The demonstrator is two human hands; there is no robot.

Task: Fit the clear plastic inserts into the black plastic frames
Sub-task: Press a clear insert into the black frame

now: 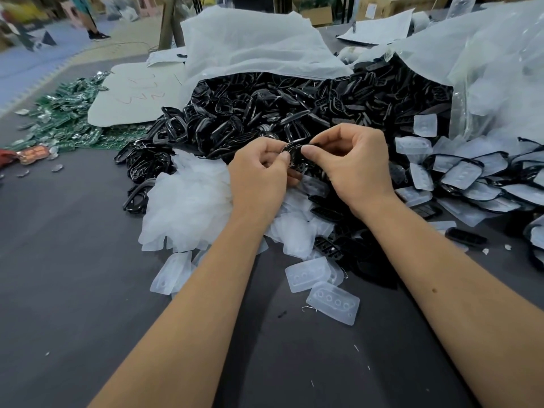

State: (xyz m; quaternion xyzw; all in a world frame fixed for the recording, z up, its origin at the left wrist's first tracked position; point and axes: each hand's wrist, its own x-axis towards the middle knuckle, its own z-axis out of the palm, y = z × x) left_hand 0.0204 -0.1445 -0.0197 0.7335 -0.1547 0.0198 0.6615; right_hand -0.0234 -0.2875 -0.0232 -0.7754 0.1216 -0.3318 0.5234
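Note:
Both hands meet over the middle of the table on one black plastic frame. My left hand pinches its left edge between thumb and fingers. My right hand pinches its right edge with the thumb on top. Whether a clear insert sits inside the frame is hidden by my fingers. Behind the hands lies a large heap of black frames spilling from a white bag. A pile of clear inserts lies left of my left forearm, and two loose clear inserts lie near me.
Frames fitted with inserts are stacked at the right. Green printed pieces lie at the far left beside a white sheet. Translucent bags rise at the right back. The dark grey table stretches toward me.

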